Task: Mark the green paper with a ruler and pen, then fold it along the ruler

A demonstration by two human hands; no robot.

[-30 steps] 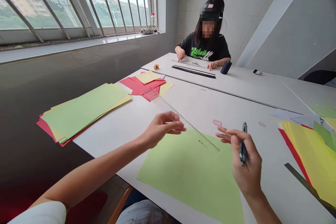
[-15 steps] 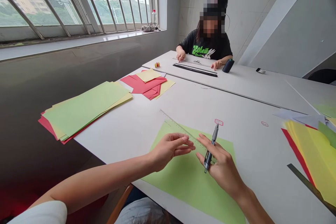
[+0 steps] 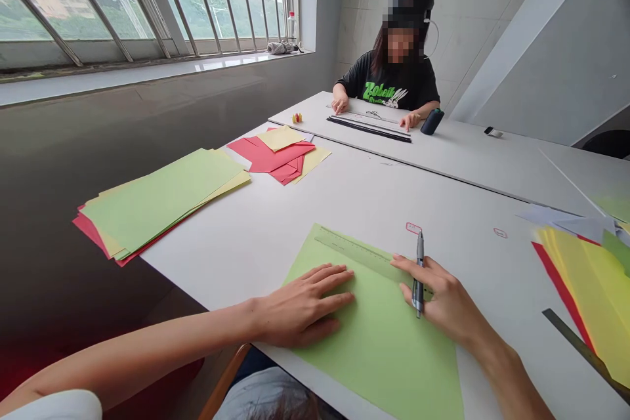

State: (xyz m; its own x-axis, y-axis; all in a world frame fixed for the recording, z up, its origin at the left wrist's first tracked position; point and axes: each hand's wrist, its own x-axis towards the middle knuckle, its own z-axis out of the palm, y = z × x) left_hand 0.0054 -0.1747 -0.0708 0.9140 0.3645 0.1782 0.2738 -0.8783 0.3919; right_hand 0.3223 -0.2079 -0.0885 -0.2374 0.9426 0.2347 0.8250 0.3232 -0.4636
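Observation:
A sheet of green paper (image 3: pixel 388 361) lies on the white table in front of me. My left hand (image 3: pixel 308 307) rests flat on its left side, fingers stretched out. Across the upper part of the sheet lies a clear plastic ruler (image 3: pixel 352 249), with my right hand (image 3: pixel 450 302) at its right end, fingertips on it. That hand also holds a grey and black pen (image 3: pixel 420 262) between the fingers, its narrow end pointing away from me. Part of the ruler's right end is hidden behind the pen and hand.
A stack of green, yellow and red paper (image 3: pixel 167 203) lies at the left edge. Red and yellow pieces (image 3: pixel 280 154) sit beyond it. At right are more coloured sheets (image 3: pixel 585 282) and a dark ruler (image 3: pixel 581 341). A person (image 3: pixel 401 72) sits opposite, near black strips (image 3: pixel 369 130).
My left hand has come down flat onto the paper and left the ruler's side. The ruler has swung to lie within the sheet's upper part, and my right hand has shifted right with the pen.

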